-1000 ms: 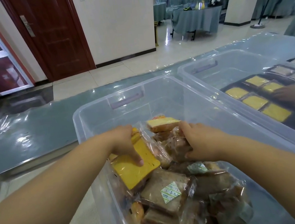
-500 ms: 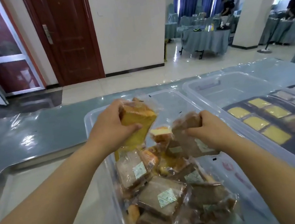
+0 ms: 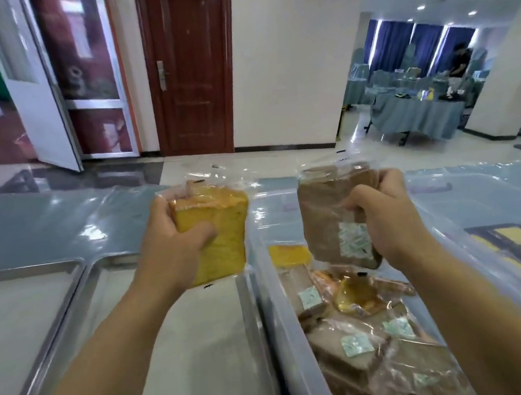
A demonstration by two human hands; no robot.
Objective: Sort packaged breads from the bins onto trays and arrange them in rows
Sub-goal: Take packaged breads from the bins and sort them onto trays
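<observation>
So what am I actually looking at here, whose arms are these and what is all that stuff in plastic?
No machine here: a person wears a camera on the head, so you see their own arms reaching forward. The left hand holds a wrapped yellow bread; the right hand holds a wrapped brown bread. Below the right hand is a clear bin full of more packaged breads. Below the left hand lies a metal tray, where the breads get lined up.

Both arms outstretched, left hand (image 3: pixel 172 243) and right hand (image 3: pixel 385 213) raised, fingers seemingly clenched
</observation>
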